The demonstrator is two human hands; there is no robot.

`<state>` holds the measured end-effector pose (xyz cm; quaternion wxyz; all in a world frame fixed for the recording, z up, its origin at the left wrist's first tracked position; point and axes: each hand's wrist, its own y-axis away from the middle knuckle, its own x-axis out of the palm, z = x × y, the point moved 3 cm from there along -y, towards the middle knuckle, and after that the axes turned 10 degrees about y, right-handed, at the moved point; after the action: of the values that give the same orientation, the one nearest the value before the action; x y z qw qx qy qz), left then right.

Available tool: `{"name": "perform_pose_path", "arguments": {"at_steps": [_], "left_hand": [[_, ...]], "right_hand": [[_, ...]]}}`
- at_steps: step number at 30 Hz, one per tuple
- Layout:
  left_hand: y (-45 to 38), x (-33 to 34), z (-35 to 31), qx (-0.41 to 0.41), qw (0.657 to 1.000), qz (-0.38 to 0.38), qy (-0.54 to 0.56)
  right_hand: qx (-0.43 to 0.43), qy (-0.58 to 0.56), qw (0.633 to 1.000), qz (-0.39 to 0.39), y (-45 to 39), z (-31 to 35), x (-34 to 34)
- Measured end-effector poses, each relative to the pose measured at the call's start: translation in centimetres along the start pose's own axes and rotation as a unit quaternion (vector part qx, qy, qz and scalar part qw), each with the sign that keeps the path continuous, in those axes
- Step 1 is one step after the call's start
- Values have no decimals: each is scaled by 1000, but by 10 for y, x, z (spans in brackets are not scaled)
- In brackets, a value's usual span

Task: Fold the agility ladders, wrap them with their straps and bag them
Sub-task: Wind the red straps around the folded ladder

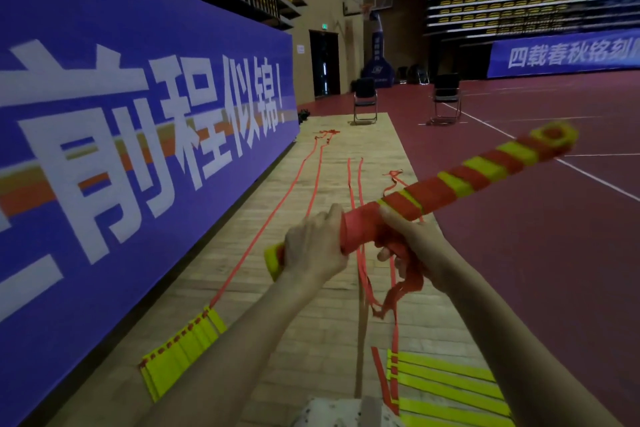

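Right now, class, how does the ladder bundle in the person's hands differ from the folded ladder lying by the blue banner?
The held bundle is off the floor, gripped by both hands; the folded ladder lies untouched on the wood floor. The held bundle is wound in red strap; the floor one's straps trail out along the boards. Both have yellow rungs and red straps.

Left hand (313, 246) covers the near part of the folded ladder bundle (450, 180); only a yellow end shows beside its wrist. Right hand (412, 239): fingers hidden among bunched red strap (398, 291), grip not resolvable. Bundle's far end, away from both hands, blurred. Below the right forearm, rung stack (446, 388) cut by the bottom edge. Left of the left hand, banner (104, 114) lettering cropped at the frame edge.
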<state>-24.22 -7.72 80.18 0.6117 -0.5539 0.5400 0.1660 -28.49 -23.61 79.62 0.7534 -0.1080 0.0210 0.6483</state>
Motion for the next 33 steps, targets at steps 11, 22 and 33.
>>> {"name": "perform_pose_path", "arguments": {"at_steps": [11,22,33], "left_hand": [[24,11,-6,240,907,-272,-214],[-13,-1,3,-28,920,336,200],[1,-22,-23,102,983,-126,-87]], "right_hand": [[181,-162,967,-77,3,-32,20],[27,-77,996,-34,11,-20,25],[19,-18,999,-20,21,-8,7]]}}
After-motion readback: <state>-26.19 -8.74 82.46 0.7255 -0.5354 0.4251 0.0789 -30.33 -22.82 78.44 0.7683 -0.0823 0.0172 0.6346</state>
